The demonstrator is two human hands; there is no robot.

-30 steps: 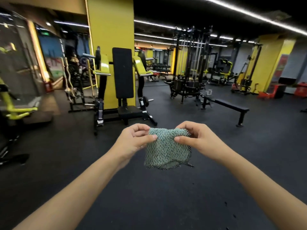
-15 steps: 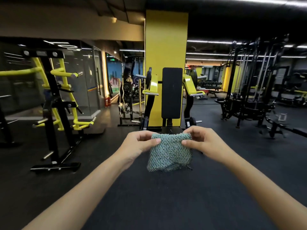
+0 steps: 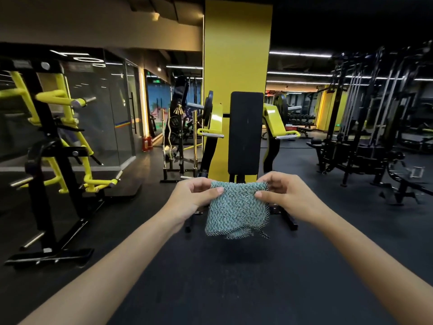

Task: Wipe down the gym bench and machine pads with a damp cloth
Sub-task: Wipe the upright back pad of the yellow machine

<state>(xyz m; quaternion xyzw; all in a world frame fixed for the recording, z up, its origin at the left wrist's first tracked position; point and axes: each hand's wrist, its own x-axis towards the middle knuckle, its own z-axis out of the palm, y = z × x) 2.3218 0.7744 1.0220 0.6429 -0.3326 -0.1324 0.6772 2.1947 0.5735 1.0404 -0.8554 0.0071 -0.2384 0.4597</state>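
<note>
While each is pinching a top corner, the left hand [image 3: 194, 198] and right hand [image 3: 289, 195], two hands a little apart, are holding one teal cloth [image 3: 236, 209] spread in the air between them, probably squaring it for wiping. Beyond it, one upright black back pad [image 3: 246, 132] is standing untouched on the press machine [image 3: 215, 118], fronting one yellow pillar [image 3: 236, 43] — the likely first surface, I'm judging.

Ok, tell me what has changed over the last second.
The view swung left and closer: the black back pad, before the yellow pillar, now stands straight ahead and larger, and the yellow-framed machine at left has come fully into view. Unchanged: left hand and right hand each pinch a top corner of the green cloth hanging between them.
</note>
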